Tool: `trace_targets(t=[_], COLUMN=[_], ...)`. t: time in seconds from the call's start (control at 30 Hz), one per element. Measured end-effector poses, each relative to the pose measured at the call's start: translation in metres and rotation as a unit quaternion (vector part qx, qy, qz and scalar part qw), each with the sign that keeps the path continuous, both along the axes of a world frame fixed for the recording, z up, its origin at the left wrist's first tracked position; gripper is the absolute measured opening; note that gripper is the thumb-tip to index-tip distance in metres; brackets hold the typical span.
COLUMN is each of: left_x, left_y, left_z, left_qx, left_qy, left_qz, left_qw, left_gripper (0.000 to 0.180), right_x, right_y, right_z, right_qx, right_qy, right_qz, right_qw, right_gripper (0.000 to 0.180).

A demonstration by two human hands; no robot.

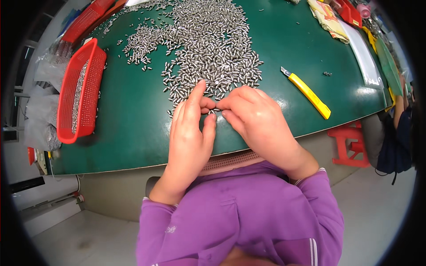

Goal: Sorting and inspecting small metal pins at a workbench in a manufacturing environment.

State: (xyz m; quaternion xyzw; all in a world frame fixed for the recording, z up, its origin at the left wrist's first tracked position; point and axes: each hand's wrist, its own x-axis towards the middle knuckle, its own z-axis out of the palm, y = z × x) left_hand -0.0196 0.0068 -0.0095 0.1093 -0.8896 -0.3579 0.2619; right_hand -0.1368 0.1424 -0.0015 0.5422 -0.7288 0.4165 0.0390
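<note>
pin pile (208,40) cut off at top edge; part betw fingertips (216,107) too small to tell.
</note>
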Motion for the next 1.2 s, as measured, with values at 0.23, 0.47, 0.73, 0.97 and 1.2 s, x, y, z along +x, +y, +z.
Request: trace_targets(t=[0.23,0.47,0.73,0.97,1.2], left_x=[0.008,0.011,0.01,0.011,0.014], left_y=[-0.001,-0.002,0.0,0.0,-0.003], left_z=[0.001,0.002,-0.001,-0.003,-0.001], left_qx=[0.019,-0.008,-0.018,-0.028,-0.01], left_qy=[0.002,0.006,0.012,0.009,0.008], left_qz=[-0.026,-0.031,-0.014,-0.002,-0.034], left_qw=[0.999,0.999,1.0,1.0,0.999], left_gripper=[0.066,0.066,0.066,0.064,0.065], right_x=[0.003,0.002,0.003,0.011,0.009], right_y=[0.006,0.007,0.0,0.004,0.005], right_z=[0.003,0.002,-0.001,0.003,0.0], right_qx=[0.014,0.01,-0.016,0.037,0.003], right_qy=[-0.034,-0.046,-0.024,-0.003,-0.032], right_qz=[0.014,0.022,0.033,-0.004,0.011], right_qw=[0.999,0.999,0.999,0.999,0.999], right_gripper=[0.015,0.018,0.014,0.017,0.016])
